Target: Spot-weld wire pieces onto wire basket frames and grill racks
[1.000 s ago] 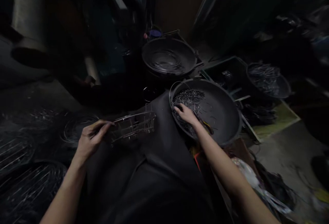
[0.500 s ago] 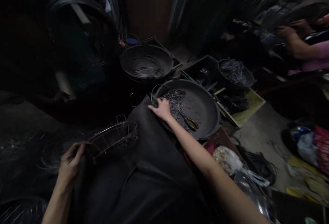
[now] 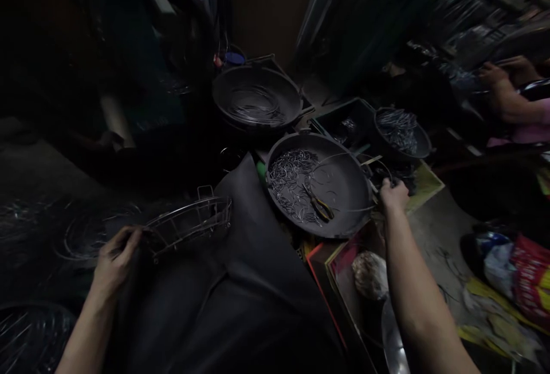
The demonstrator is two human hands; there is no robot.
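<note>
My left hand point(image 3: 118, 256) is closed on the left end of a curved wire basket point(image 3: 189, 222), a shallow metal frame lying over the dark cloth point(image 3: 232, 282) on my lap. My right hand point(image 3: 394, 195) is past the right rim of a wide dark pan point(image 3: 346, 182), its fingers closed on a thin curved wire point(image 3: 350, 154) that arcs back over the pan. Many short bent wire pieces point(image 3: 292, 173) are heaped in the pan's left side. Pliers point(image 3: 320, 207) with yellow-and-black handles lie among them.
Behind stands another pan point(image 3: 258, 85) with coiled wire. A smaller bowl point(image 3: 399, 130) of wire pieces sits at the right, near a yellowish tray point(image 3: 425, 185). A box point(image 3: 329, 282) with a plastic bag point(image 3: 369, 275) is below the pan. A co-worker's arm point(image 3: 515, 96) shows at far right.
My right hand has swung from the pan's left rim across to beyond its right rim, the thin wire moving along. My left hand keeps the basket almost in place. The view has shifted slightly.
</note>
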